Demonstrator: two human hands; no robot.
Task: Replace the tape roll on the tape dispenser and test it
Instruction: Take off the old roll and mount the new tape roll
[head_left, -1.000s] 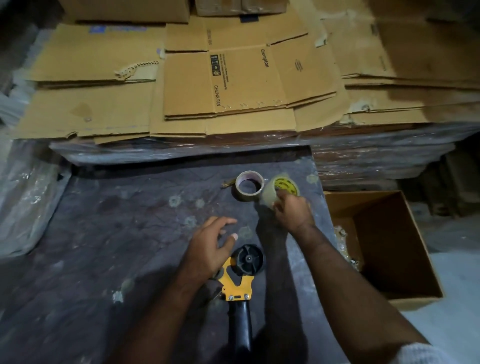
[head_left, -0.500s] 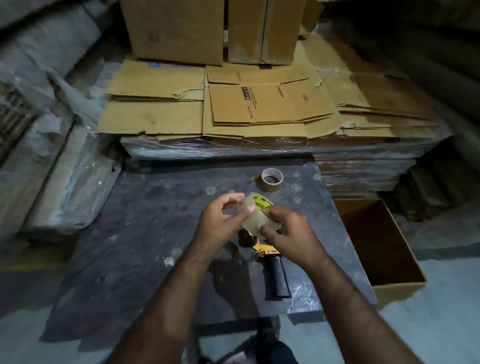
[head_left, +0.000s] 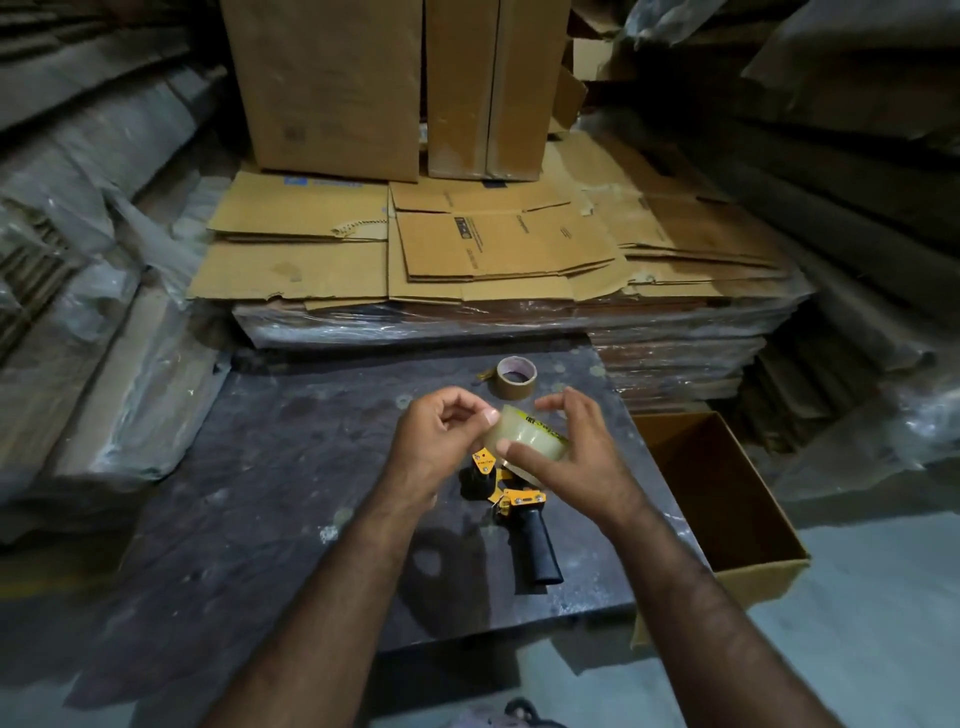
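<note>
Since half a second ago, both hands have turned the clear tape roll a little and spread their fingers wider. It sits up in the air, just above the yellow and black tape dispenser. The right hand grips the roll with thumb and fingers around it. The left hand presses its thumb on the roll's edge, fingers curled. The dispenser lies on the dark worktop. A brown tape roll sits farther back. An open cardboard box stands beside the worktop.
</note>
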